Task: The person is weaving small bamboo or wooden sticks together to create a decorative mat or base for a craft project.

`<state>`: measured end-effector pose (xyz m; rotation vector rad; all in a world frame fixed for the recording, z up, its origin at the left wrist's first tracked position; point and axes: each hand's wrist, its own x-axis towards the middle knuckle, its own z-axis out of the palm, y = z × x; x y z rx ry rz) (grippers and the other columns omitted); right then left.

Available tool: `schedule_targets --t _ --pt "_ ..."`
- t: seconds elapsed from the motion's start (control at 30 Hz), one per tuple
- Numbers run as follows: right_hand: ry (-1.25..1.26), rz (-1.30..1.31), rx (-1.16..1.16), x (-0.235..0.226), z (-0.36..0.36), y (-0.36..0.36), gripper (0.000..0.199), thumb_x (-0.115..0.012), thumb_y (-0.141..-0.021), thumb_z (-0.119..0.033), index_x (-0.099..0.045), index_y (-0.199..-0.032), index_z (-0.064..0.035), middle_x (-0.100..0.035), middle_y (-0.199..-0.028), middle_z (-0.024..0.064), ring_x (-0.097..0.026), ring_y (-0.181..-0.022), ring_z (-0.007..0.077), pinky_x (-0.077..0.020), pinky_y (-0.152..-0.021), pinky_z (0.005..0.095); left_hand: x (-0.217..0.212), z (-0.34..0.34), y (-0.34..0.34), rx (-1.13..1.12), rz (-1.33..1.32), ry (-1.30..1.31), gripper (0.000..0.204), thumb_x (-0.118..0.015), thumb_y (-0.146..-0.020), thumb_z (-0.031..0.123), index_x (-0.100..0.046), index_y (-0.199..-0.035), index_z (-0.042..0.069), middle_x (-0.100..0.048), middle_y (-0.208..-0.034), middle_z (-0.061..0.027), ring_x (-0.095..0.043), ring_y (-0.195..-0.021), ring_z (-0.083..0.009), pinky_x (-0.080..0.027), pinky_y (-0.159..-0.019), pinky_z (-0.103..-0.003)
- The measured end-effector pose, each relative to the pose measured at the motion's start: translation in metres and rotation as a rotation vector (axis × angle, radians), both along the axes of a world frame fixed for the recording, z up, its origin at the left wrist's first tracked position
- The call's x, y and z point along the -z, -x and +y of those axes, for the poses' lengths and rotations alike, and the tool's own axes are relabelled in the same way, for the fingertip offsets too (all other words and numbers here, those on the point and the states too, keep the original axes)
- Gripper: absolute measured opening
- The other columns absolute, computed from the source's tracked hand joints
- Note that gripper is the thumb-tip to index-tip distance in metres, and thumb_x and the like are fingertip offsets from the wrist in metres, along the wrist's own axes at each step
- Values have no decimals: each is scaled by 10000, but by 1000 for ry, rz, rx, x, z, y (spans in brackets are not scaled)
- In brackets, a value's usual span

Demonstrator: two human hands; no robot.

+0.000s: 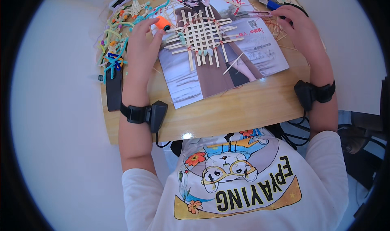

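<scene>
My left hand (142, 38) has its thumb and finger just a little apart, with the orange spool (162, 23) between their tips, right beside the left edge of the criss-cross stick mat (203, 33). My right hand (294, 26) is pinched nearly closed on the handle end of some small scissors (254, 14), which point toward the mat, but I can't tell if the blades are open. The mat lies flat on a big magazine (266, 62) on the wooden table (227, 113), with a ring of reddish string around its middle, and a pile of bright fuzzy wires (115, 42) sits to the left.
</scene>
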<state>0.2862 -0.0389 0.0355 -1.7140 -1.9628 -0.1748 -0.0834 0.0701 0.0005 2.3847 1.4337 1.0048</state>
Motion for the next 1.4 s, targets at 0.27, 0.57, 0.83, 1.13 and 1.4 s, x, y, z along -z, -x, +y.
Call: schedule_targets --t 0.27,0.57,0.83,1.13,1.4 --pt "162 195 -106 -12 4 45 176 -586 -898 -120 -643 -1051 -52 -623 -1045 24 -557 -782 140 -453 -688 249 14 26 -8 17 -88 167 511 -684 -805 260 -552 -1280 125 -559 -1243 -140 -521 -1160 -231 -402 -961 -335" --pt "375 804 -476 -32 6 82 267 -558 -930 -154 -599 -1179 -66 -646 -998 38 -588 -861 87 -469 -753 230 -46 -45 -48 204 -305 -135 605 -753 -728 174 -508 -1275 84 -564 -1224 -95 -527 -1128 -232 -398 -973 -363" --pt "327 809 -480 8 2 104 307 -603 -889 -214 -600 -1172 -95 -643 -929 38 -569 -763 111 -477 -678 262 -37 -56 -48 442 -622 83 616 -748 -769 170 -464 -1300 38 -528 -1274 -81 -508 -1149 -190 -381 -996 -349" --pt "503 1097 -569 -2 10 94 385 -549 -928 -169 -514 -1292 -51 -616 -1164 55 -579 -829 77 -487 -719 229 -46 -51 -40 544 -947 312 645 -691 -850 275 -396 -1353 2 -511 -1287 -111 -484 -1197 -186 -370 -1011 -317" --pt "634 1391 -671 -5 -6 119 365 -589 -908 -160 -542 -1233 -3 -636 -1042 99 -635 -757 124 -517 -653 235 -38 -71 -60 591 -792 453 755 -625 -866 448 -337 -1390 -14 -432 -1368 -152 -423 -1265 -250 -317 -1061 -384"
